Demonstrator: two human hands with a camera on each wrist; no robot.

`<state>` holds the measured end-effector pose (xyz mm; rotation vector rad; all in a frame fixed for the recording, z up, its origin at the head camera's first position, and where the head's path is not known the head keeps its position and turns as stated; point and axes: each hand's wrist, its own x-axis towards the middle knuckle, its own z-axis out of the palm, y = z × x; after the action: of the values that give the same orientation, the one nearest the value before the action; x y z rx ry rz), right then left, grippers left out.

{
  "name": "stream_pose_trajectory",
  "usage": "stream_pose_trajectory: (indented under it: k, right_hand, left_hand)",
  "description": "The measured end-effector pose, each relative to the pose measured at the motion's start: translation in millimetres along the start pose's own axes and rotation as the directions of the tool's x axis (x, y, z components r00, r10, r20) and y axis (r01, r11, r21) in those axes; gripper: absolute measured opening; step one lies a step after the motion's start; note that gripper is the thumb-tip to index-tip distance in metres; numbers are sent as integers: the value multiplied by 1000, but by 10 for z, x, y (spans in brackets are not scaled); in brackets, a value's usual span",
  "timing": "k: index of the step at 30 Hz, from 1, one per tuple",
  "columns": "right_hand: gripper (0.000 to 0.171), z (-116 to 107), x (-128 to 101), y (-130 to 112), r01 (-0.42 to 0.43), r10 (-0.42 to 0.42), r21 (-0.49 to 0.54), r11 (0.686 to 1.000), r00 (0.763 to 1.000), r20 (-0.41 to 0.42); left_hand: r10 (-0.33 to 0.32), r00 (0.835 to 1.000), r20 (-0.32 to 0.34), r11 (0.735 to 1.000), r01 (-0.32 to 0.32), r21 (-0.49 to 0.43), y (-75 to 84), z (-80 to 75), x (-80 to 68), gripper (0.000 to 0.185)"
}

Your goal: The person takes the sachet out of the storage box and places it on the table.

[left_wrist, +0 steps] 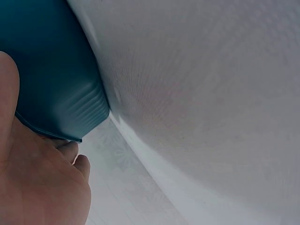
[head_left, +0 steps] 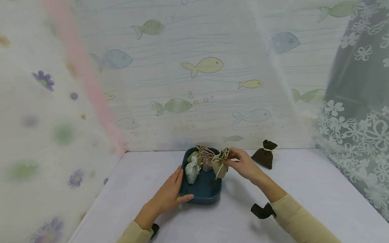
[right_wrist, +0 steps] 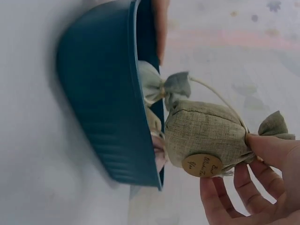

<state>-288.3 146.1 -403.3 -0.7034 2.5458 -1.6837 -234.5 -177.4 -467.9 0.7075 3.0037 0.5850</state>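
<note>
Right hand [head_left: 243, 163] pinches olive sachet [head_left: 221, 163] over blue tray [head_left: 203, 195], left hand [head_left: 170, 194] grips tray's near-left rim, brown sachet [head_left: 265, 154] far right on table [head_left: 304, 189].

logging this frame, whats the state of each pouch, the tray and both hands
olive pouch: tied shut, pinched at its neck, over the tray's right edge
right hand: pinches the olive pouch
left hand: grips the tray's left rim
blue tray: flat on the table, holding pouches
pale pouch: tied, in the tray
pink pouch: in the tray
brown pouch: tied, on the table, apart from the tray
</note>
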Motion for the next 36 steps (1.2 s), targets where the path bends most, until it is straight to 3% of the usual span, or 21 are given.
stream_pose_trajectory:
  k: [6, 21, 36]
  right_hand:
    - [20, -158, -42, 68, -41, 41, 0, 999, 999, -17]
    - [15, -457, 55, 387, -56, 50, -83, 995, 996, -74]
    - [16, -542, 218, 767, -129, 115, -107, 986, 985, -130]
  left_hand:
    - [-3, 1000, 2, 1000, 3, 6, -15, 15, 4, 109]
    - [2, 1000, 3, 1000, -2, 5, -23, 24, 4, 109]
    - [4, 1000, 1, 1000, -4, 3, -2, 3, -4, 108]
